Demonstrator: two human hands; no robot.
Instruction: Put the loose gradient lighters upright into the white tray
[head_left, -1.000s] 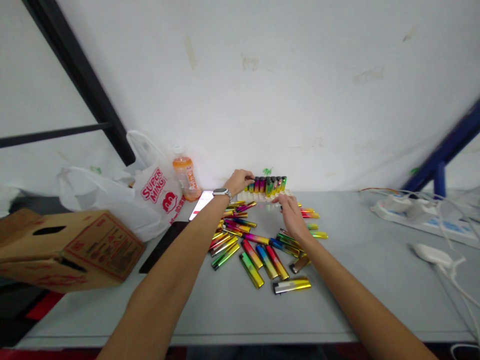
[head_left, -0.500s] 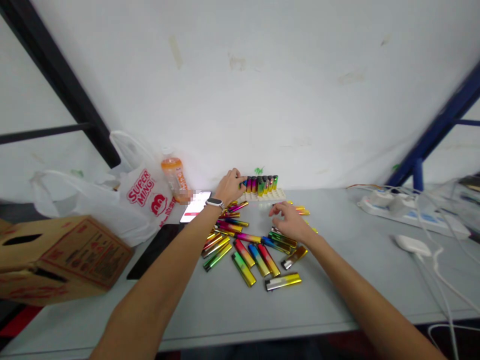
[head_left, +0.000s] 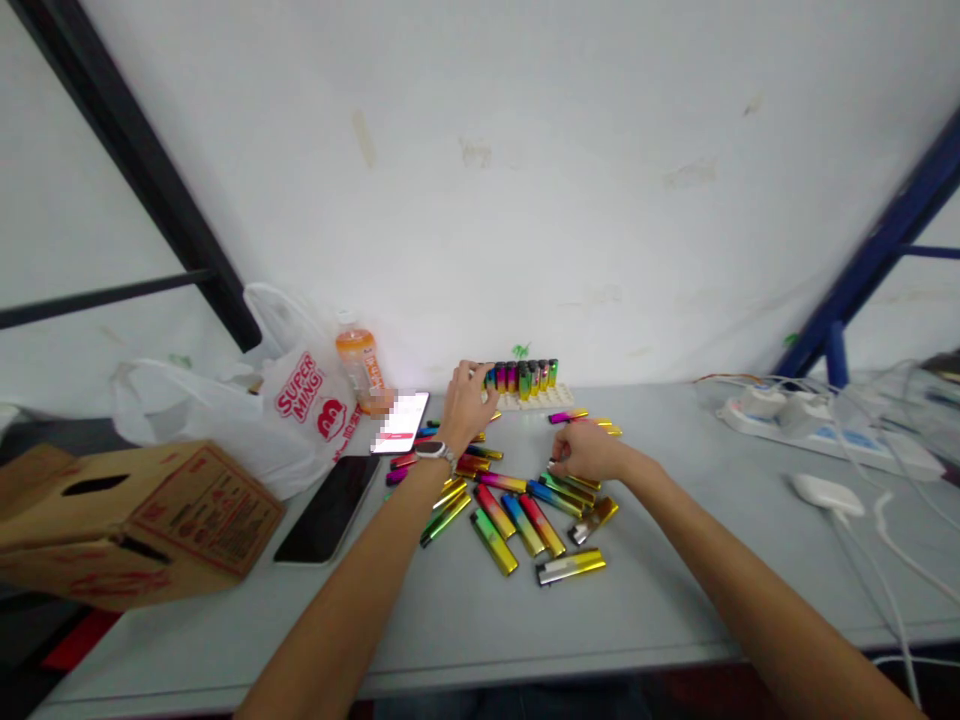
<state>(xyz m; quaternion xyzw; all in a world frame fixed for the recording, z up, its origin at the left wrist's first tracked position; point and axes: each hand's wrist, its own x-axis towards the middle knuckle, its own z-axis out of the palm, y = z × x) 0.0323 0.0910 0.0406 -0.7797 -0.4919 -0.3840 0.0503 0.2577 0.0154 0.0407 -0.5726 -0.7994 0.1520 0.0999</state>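
Note:
Several shiny two-tone lighters [head_left: 534, 376] stand upright in rows in a white studded holder [head_left: 559, 396] by the wall. At the left end of the rows, my left hand [head_left: 466, 405] has thumb and fingers closed around a lighter [head_left: 490, 380], mostly hidden by the fingers. My right hand [head_left: 589, 450] is low over the loose pile, fingers curled down and pinched on a lighter [head_left: 553, 466], of which just an end shows. Around it lie more loose lighters, among them a green-and-yellow one [head_left: 495, 543] and a silver-and-yellow one [head_left: 571, 567].
Left of the pile are a lit phone [head_left: 411, 415], a dark tablet or phone [head_left: 327, 510], an orange-capped drink bottle [head_left: 361, 365], a white plastic bag [head_left: 285, 440] and a cardboard box [head_left: 187, 525]. At right lie a power strip [head_left: 817, 420], a white adapter [head_left: 829, 493] and cables.
My right hand has lowered onto the loose lighters and its fingers have closed. My left hand stays at the holder's left end. The whole view has shifted slightly.

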